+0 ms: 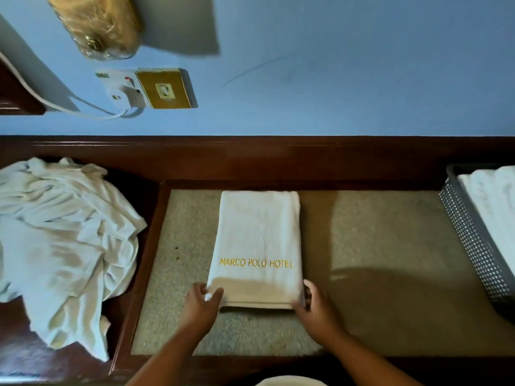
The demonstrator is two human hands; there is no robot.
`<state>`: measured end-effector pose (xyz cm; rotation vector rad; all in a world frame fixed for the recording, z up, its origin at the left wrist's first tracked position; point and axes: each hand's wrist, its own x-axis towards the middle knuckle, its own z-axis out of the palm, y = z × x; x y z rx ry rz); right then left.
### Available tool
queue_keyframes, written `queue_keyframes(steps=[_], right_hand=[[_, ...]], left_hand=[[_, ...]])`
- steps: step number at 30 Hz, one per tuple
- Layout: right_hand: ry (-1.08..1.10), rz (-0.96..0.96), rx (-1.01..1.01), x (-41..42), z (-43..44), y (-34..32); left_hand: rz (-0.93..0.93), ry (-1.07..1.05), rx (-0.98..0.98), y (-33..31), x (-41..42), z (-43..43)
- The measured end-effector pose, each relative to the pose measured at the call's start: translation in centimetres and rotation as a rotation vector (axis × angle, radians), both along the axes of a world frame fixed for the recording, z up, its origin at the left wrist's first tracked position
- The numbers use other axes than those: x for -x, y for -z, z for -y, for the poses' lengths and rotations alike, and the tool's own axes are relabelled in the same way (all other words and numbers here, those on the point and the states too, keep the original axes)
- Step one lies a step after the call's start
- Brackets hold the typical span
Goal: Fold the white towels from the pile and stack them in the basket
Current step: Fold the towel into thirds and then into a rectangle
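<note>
The folded towel (257,240) is lying mid-surface (376,274), its long axis running straight away from the person. Both hands are holding its near short edge: the left hand (203,300) is pinching the near-left corner and the right hand (313,303) is curling round the near-right one. The basket (471,240), already holding folded towels, is sitting well off to the right, nearer the right hand, while the pile (64,246) is lying to the left. Any carry would probably be going rightward.

Left hand (201,301), right hand (312,301), both curled.
</note>
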<state>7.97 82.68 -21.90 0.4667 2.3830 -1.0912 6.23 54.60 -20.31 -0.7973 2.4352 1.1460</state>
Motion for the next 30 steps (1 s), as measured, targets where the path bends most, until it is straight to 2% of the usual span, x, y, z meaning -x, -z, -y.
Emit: queue_keyframes(steps=[3, 7, 11, 15, 17, 19, 21, 23, 25, 27, 30], right_hand=[[0.208, 0.145, 0.078, 2.4, 1.3, -1.2], [0.255, 0.262, 0.108, 3.5, 2.0, -0.8], [0.225, 0.285, 0.083, 3.5, 1.7, -0.5], [0.156, 0.269, 0.106, 3.4, 0.7, -0.8], [0.095, 0.261, 0.157, 3.3, 0.0, -1.2], [0.059, 0.316, 0.189, 3.0, -0.6, -1.6], [-0.006, 0.365, 0.112, 2.5, -1.1, -1.5], [-0.027, 0.261, -0.079, 2.0, -1.0, -1.0], [0.005, -0.062, -0.180, 1.6, -0.3, -0.6], [-0.072, -0.381, -0.219, 1.7, 1.0, -1.1], [-0.458, -0.642, -0.265, 2.9, 2.5, -1.9]], left_hand=[[0.090, -0.071, -0.031, 0.1, 1.9, -0.5], [0.218, -0.041, -0.055, 0.8, 3.5, -0.1], [0.248, 0.052, -0.198, -1.2, 3.6, 0.1], [0.189, 0.136, -0.263, -1.8, 2.8, 1.3], [0.221, 0.157, -0.263, -1.7, 2.4, 2.2], [0.336, 0.244, -0.259, -1.5, 1.7, 2.6], [0.359, 0.359, -0.089, -1.1, 1.4, 2.4], [0.289, 0.374, 0.234, -1.1, 1.6, 1.6], [0.149, 0.346, 0.452, -1.4, 2.3, 0.3], [-0.015, 0.434, 0.454, -1.7, 2.7, -1.0], [-0.164, 0.816, 0.439, -1.1, 2.9, -2.2]])
